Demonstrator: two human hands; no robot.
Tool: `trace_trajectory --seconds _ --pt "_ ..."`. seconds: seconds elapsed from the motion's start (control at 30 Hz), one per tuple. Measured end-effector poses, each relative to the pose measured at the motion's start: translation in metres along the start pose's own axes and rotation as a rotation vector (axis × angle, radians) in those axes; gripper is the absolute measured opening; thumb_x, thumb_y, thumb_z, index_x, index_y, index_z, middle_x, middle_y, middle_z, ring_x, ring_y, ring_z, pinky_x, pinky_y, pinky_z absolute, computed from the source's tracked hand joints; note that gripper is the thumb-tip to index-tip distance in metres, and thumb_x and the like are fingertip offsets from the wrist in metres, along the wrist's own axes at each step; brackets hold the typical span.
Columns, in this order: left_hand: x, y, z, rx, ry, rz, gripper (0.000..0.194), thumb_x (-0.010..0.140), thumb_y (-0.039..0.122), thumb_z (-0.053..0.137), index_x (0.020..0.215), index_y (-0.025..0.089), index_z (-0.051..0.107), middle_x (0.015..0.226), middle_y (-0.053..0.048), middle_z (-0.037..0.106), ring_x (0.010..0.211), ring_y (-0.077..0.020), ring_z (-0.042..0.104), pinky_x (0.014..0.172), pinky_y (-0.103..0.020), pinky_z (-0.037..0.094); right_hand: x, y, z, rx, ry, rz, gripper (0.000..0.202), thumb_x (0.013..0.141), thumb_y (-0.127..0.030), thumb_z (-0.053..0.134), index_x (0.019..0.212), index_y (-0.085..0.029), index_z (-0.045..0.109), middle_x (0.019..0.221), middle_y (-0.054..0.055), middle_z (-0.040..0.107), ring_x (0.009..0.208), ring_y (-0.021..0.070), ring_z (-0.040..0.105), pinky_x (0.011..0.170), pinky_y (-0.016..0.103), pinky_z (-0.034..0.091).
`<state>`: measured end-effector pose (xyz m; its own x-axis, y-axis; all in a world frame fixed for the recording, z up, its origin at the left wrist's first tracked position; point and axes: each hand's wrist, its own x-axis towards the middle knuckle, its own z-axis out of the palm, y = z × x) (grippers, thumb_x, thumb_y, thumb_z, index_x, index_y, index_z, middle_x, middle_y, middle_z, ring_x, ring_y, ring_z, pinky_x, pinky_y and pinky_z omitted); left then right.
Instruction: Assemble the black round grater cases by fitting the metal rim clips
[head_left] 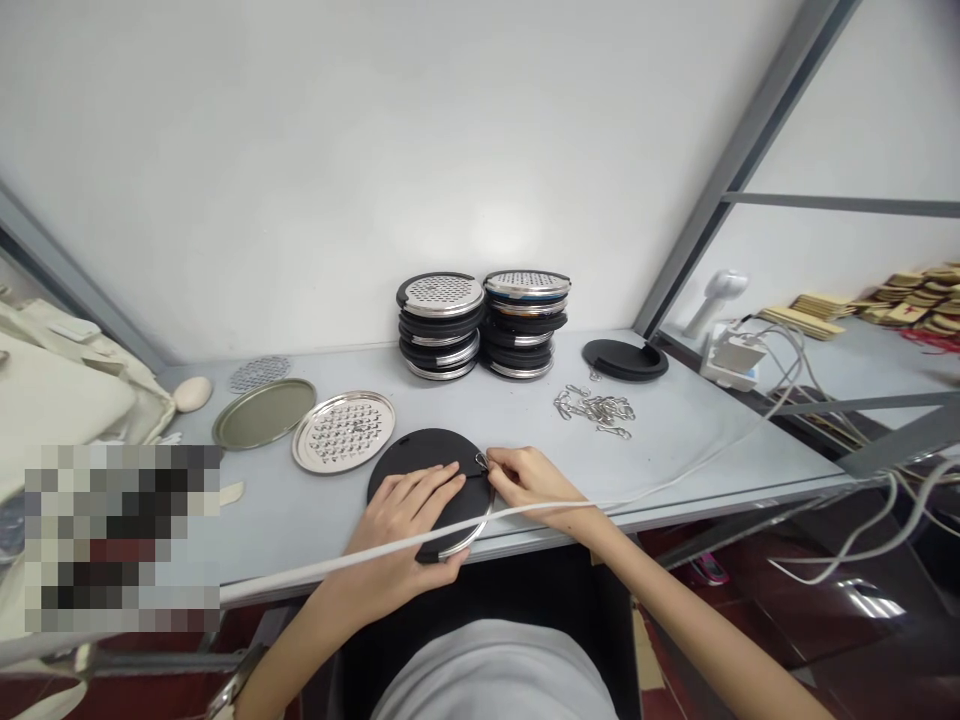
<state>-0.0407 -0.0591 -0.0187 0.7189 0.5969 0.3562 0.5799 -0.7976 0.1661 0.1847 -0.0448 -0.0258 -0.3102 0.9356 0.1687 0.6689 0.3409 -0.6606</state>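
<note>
A round black disc with a silver metal rim lies near the bench's front edge. Spread across its top are the fingers of my left hand, the thumb bent round the near rim to grip it. At the disc's right edge my right hand pinches a small wire clip; the fingertips partly hide it. Just left of the disc is a round metal grater plate, beside an olive-green round tray. To the right, a pile of similar wire clips lies on the bench.
Two stacks of round graters with black rims stand against the wall. A black ring-shaped holder lies at the back right. One white cable crosses in front of my hands. A white bag sits at the left.
</note>
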Motion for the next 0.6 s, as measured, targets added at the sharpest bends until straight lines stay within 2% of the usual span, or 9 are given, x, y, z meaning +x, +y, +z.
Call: trace_trajectory --seconds 0.3,0.6 --pt "-0.0015 -0.001 0.0019 0.02 -0.004 -0.009 0.06 0.081 0.029 0.061 0.138 0.021 0.042 0.142 -0.005 0.046 0.127 -0.0235 0.042 0.103 -0.038 0.035 0.0003 0.0012 0.0002 -0.003 -0.004 -0.009 0.027 0.09 -0.024 0.038 0.063 -0.019 0.035 0.054 -0.005 0.041 0.05 0.0078 0.036 0.051 0.021 0.023" --pt "-0.0004 -0.0011 0.0013 0.015 0.015 0.002 0.061 0.08 0.028 0.062 0.137 0.021 0.043 0.14 -0.006 0.049 0.125 -0.025 0.045 0.101 -0.039 0.037 0.0009 0.002 0.0012 -0.034 0.0 0.025 0.031 0.088 -0.023 0.04 0.058 -0.018 0.034 0.05 -0.006 0.037 0.048 0.0069 0.032 0.049 0.021 0.021"
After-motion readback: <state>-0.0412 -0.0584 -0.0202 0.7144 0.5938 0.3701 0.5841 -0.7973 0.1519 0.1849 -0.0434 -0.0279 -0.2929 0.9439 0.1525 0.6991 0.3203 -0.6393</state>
